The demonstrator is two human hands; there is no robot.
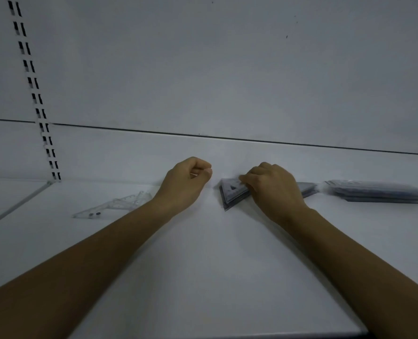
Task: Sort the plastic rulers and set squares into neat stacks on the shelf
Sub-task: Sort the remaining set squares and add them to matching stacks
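The right hand point(274, 189) curls over the stack of set squares point(232, 195), fingertips pinching its far edge. The left hand point(188, 179) hovers near that stack, balled up (a pale glint shows between thumb and fingers, and I cannot tell whether it holds anything). A loose clear set square point(112, 206) lies flat on the shelf point(203, 265) just left of the left wrist, long edge running near-left to far-right, so the left hand is nearer; the stack of rulers point(379, 192) rests farther right.
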